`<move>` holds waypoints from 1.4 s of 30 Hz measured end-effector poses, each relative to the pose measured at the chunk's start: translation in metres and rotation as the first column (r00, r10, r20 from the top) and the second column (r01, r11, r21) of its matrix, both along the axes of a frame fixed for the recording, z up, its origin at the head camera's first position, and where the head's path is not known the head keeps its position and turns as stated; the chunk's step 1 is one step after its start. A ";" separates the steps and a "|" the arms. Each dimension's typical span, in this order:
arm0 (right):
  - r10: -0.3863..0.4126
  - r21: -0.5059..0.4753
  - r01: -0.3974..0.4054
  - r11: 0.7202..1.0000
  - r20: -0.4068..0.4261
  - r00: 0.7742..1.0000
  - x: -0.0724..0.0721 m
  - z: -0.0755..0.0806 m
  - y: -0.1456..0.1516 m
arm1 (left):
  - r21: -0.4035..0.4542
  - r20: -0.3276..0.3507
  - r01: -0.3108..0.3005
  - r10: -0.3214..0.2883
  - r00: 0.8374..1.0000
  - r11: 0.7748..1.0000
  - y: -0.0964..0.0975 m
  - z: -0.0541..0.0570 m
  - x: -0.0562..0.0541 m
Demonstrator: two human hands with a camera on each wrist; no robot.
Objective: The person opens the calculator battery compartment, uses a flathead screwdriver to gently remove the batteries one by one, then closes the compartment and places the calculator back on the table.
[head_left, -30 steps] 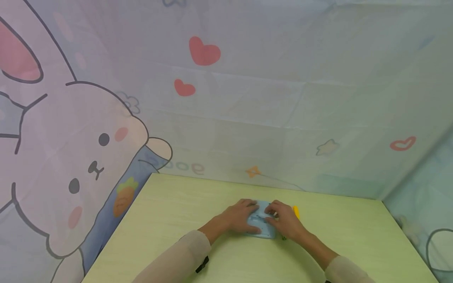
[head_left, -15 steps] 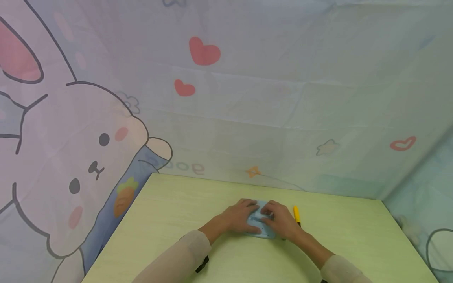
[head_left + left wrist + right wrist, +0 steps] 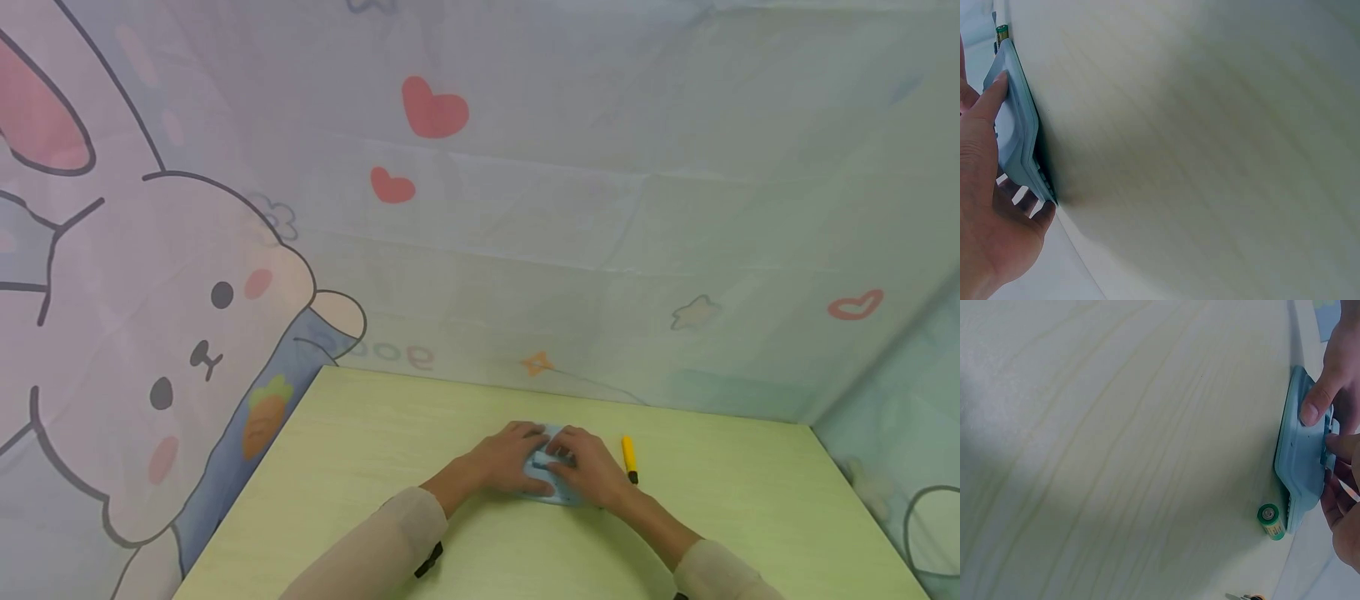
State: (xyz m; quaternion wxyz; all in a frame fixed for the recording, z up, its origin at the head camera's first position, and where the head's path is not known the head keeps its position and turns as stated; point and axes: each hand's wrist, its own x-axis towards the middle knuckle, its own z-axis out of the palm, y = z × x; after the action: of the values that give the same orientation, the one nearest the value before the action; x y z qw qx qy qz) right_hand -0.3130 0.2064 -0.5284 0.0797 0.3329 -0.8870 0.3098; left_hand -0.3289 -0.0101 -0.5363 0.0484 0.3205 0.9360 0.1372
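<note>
A light blue plastic calculator [image 3: 558, 495], apparently face down, lies on the table with its recessed back upward. My left hand [image 3: 504, 460] grips its left side, thumb on the near part and fingers at the far edge. Over the middle recess, my right hand [image 3: 596, 468] has curled fingers and seems to pinch a small light blue battery cover [image 3: 542, 459]; the fingers partly hide it. In the right wrist view, the right thumb [image 3: 1342, 445] is at the recess. A green battery [image 3: 1271, 521] stands beside the calculator's edge.
To the right of the right hand lies a yellow tool with a black end [image 3: 629, 458], its kind unclear. The pale yellow-green table [image 3: 390, 433] ends at a printed cloth backdrop [image 3: 525, 208] behind and at the sides.
My right hand has shifted left over the calculator's recess, and the small blue piece now shows at its fingertips. More of the yellow tool is uncovered. The left hand stays in place.
</note>
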 end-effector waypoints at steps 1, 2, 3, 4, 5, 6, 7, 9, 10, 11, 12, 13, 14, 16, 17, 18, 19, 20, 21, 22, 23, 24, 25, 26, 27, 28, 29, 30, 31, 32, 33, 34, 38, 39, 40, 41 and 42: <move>-0.003 0.001 0.003 1.000 0.006 1.000 0.000 0.000 -0.001 | 0.000 -0.001 0.001 -0.001 1.000 1.000 0.000 0.000 0.000; -0.004 0.002 0.004 1.000 0.007 1.000 0.000 -0.001 -0.001 | 0.001 -0.001 0.002 -0.002 1.000 1.000 0.000 0.000 0.000; -0.005 0.004 0.005 1.000 0.008 1.000 0.001 -0.001 -0.001 | 0.002 -0.002 0.002 -0.002 1.000 1.000 0.000 0.000 0.000; -0.007 0.009 0.007 1.000 0.004 1.000 0.001 -0.001 -0.002 | 0.002 -0.003 0.003 -0.003 1.000 1.000 0.000 0.000 0.000; -0.007 0.013 0.007 1.000 0.001 1.000 0.001 -0.001 -0.002 | 0.001 -0.004 0.003 -0.003 1.000 1.000 0.000 0.000 0.000; -0.008 0.019 0.008 1.000 -0.004 1.000 0.001 -0.002 -0.003 | 0.002 -0.004 0.003 -0.003 1.000 1.000 0.000 0.000 0.000; -0.008 0.025 0.008 1.000 -0.012 1.000 0.001 -0.002 -0.003 | 0.003 -0.004 0.003 -0.003 1.000 1.000 -0.001 0.000 0.001; -0.010 0.037 0.011 0.999 -0.023 1.000 0.002 -0.002 -0.004 | 0.006 -0.004 0.004 -0.004 1.000 1.000 -0.001 -0.001 0.001; -0.011 0.040 0.012 0.999 -0.028 1.000 0.002 -0.002 -0.005 | 0.007 -0.003 0.005 -0.005 1.000 1.000 -0.001 -0.001 0.001; -0.013 0.042 0.014 0.999 -0.028 1.000 0.003 -0.002 -0.005 | 0.008 -0.001 0.006 -0.006 1.000 1.000 -0.001 -0.001 0.001; -0.014 0.042 0.016 0.999 -0.029 0.999 0.003 -0.003 -0.005 | 0.009 0.001 0.006 -0.006 1.000 1.000 -0.001 -0.001 0.001; -0.015 0.041 0.016 0.999 -0.029 0.999 0.004 -0.003 -0.005 | 0.009 0.001 0.006 -0.006 1.000 1.000 -0.001 -0.001 0.001; -0.017 0.040 0.018 0.999 -0.026 1.000 0.004 -0.003 -0.006 | 0.007 0.002 0.006 -0.006 1.000 1.000 -0.001 -0.001 0.001; -0.018 0.035 0.019 0.999 -0.022 1.000 0.005 -0.003 -0.006 | 0.003 0.003 0.006 -0.006 1.000 1.000 -0.001 -0.001 0.002; -0.018 0.032 0.019 0.999 -0.019 1.000 0.005 -0.003 -0.006 | 0.003 0.003 0.006 -0.006 1.000 1.000 -0.001 -0.001 0.002; -0.018 0.029 0.019 0.999 -0.018 1.000 0.006 -0.003 -0.006 | 0.001 0.003 0.005 -0.005 1.000 1.000 -0.001 -0.001 0.002; -0.019 0.029 0.019 0.999 -0.017 1.000 0.006 -0.003 -0.006 | 0.003 0.001 0.004 -0.004 1.000 1.000 -0.001 -0.001 0.003; -0.020 0.030 0.020 0.999 -0.016 1.000 0.007 -0.003 -0.006 | 0.001 0.001 0.004 -0.004 1.000 1.000 -0.001 -0.001 0.003; -0.021 0.031 0.021 0.999 -0.016 1.000 0.007 -0.003 -0.006 | -0.001 0.000 0.004 -0.004 1.000 1.000 -0.001 -0.001 0.003; -0.021 0.032 0.022 0.999 -0.016 1.000 0.007 -0.003 -0.006 | -0.002 -0.001 0.004 -0.004 1.000 1.000 -0.001 -0.001 0.004; -0.022 0.034 0.023 0.999 -0.017 1.000 0.008 -0.004 -0.006 | -0.003 -0.001 0.004 -0.004 1.000 1.000 -0.001 -0.002 0.004; -0.022 0.035 0.023 0.999 -0.018 1.000 0.008 -0.004 -0.006 | -0.003 -0.003 0.004 -0.004 1.000 1.000 -0.001 -0.002 0.004; -0.023 0.035 0.023 0.999 -0.020 1.000 0.008 -0.004 -0.006 | -0.003 -0.005 0.004 -0.004 1.000 1.000 -0.001 -0.002 0.004; -0.023 0.035 0.024 0.999 -0.021 1.000 0.008 -0.004 -0.006 | -0.007 -0.006 0.005 -0.005 1.000 1.000 -0.001 -0.003 0.004; -0.022 0.034 0.023 0.999 -0.023 0.999 0.009 -0.004 -0.006 | -0.008 -0.007 0.006 -0.006 1.000 1.000 -0.002 -0.003 0.004; -0.022 0.034 0.023 0.999 -0.025 0.999 0.009 -0.004 -0.006 | -0.009 -0.008 0.006 -0.007 1.000 1.000 -0.002 -0.003 0.004; -0.023 0.035 0.024 0.999 -0.027 0.999 0.009 -0.004 -0.007 | -0.010 -0.007 0.006 -0.006 1.000 1.000 -0.002 -0.002 0.005; -0.023 0.036 0.024 0.999 -0.028 0.999 0.010 -0.004 -0.007 | -0.009 -0.009 0.006 -0.006 1.000 1.000 -0.002 -0.002 0.005; -0.024 0.038 0.025 0.999 -0.029 0.999 0.010 -0.004 -0.007 | -0.009 -0.008 0.005 -0.005 1.000 1.000 -0.002 -0.001 0.006; -0.025 0.040 0.026 0.999 -0.030 0.999 0.010 -0.004 -0.007 | -0.009 -0.008 0.004 -0.004 1.000 1.000 -0.002 -0.001 0.006; -0.025 0.041 0.026 0.999 -0.028 0.999 0.011 -0.005 -0.007 | -0.008 -0.007 0.003 -0.003 1.000 1.000 -0.003 -0.001 0.007; -0.027 0.042 0.028 0.999 -0.027 0.999 0.011 -0.005 -0.008 | -0.009 -0.006 0.003 -0.003 1.000 1.000 -0.003 0.000 0.007; -0.028 0.035 0.029 0.999 -0.016 0.999 0.013 -0.006 -0.008 | -0.014 -0.004 0.005 -0.005 1.000 1.000 -0.003 -0.001 0.008; -0.029 0.032 0.030 0.999 -0.013 0.999 0.013 -0.006 -0.008 | -0.016 -0.003 0.006 -0.006 1.000 1.000 -0.003 -0.001 0.008; -0.029 0.030 0.030 0.999 -0.014 0.999 0.014 -0.006 -0.008 | -0.016 -0.004 0.007 -0.007 1.000 1.000 -0.003 -0.001 0.008; -0.029 0.027 0.029 0.999 -0.014 0.999 0.014 -0.006 -0.008 | -0.016 -0.004 0.008 -0.008 1.000 1.000 -0.003 -0.001 0.008; -0.031 0.024 0.031 0.999 -0.014 0.999 0.014 -0.007 -0.008 | -0.014 -0.004 0.009 -0.009 1.000 1.000 -0.003 -0.001 0.009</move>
State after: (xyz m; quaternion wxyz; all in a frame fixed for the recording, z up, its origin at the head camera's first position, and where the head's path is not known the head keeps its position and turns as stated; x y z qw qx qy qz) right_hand -0.2987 0.1984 -0.5350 0.0862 0.3222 -0.8952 0.2956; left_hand -0.3204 -0.0135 -0.5372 0.0493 0.3246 0.9356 0.1297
